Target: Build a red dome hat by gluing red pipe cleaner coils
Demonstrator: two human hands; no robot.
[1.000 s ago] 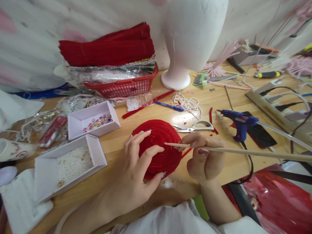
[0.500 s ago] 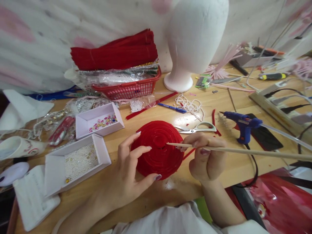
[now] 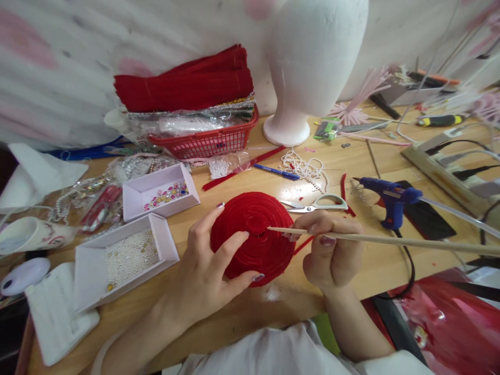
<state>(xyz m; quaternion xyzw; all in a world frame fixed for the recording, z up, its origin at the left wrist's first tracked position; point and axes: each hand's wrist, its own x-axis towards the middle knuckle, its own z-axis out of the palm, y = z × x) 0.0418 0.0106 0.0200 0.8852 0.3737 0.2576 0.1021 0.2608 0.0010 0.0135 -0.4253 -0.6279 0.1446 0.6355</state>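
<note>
A round red piece of coiled, fuzzy strips (image 3: 269,255) lies on the table in front of me. My left hand (image 3: 211,260) rests on its left side with fingers spread, the index fingertip near the raised centre. In my right hand (image 3: 332,247) a thin wooden stick (image 3: 375,239) is pinched between thumb and fingers. Its pointed tip is just right of the disc's centre; whether it touches the surface I cannot tell. Beyond the disc lie scissors (image 3: 318,203) with pale handles.
Left stand white boxes of pearl beads (image 3: 133,255) and coloured gems (image 3: 167,195). Behind are a red basket (image 3: 207,143) with red strips (image 3: 183,83) and a white foam head (image 3: 312,57). To the right lie a blue glue gun (image 3: 390,195), a phone (image 3: 429,213) and a power strip (image 3: 445,177).
My left index finger has slid slightly right, closer to the disc's centre, and the thumb has shifted a little right and up. My right hand with the stick is almost unchanged.
</note>
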